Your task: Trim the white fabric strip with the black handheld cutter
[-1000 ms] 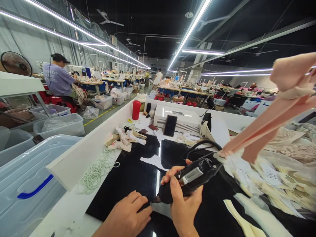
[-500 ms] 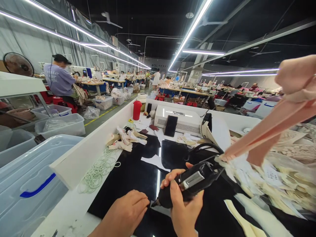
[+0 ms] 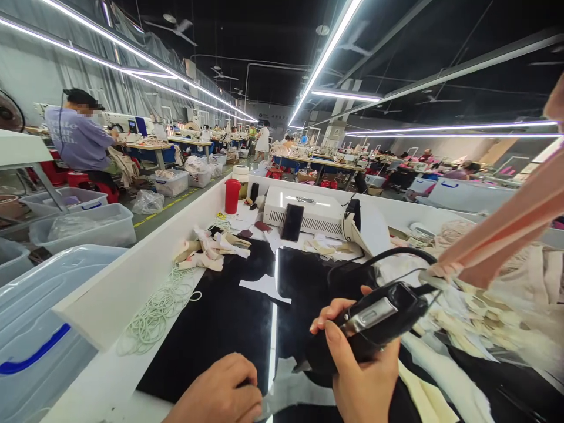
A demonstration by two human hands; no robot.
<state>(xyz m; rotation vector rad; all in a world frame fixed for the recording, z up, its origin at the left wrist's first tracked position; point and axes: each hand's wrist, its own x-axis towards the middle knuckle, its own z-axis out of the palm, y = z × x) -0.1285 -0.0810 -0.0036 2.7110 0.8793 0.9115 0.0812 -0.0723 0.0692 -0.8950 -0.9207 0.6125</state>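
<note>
My right hand (image 3: 359, 373) is wrapped around a black corded hand tool (image 3: 374, 320) with a silver plate, its tip pointing down and left at the black cloth (image 3: 220, 317) on the white table (image 3: 127, 376). My left hand (image 3: 220, 396) rests at the near edge with fingers curled onto the black cloth beside the tool's tip. The tool's black cord (image 3: 388, 255) loops up behind it. Peach fabric strips (image 3: 502, 229) hang in from the right.
A heap of cream fabric pieces (image 3: 480, 317) lies to the right. White elastic loops (image 3: 154, 311), small fabric scraps (image 3: 211, 247), a red cup (image 3: 231, 195), a phone (image 3: 291, 222) and a white machine (image 3: 308, 212) sit farther back. Clear bins (image 3: 39, 329) stand left; a person (image 3: 77, 138) sits beyond.
The view has swung right and down. My right hand with the tool now sits further right and lifted slightly; my left hand has drawn closer to the bottom edge.
</note>
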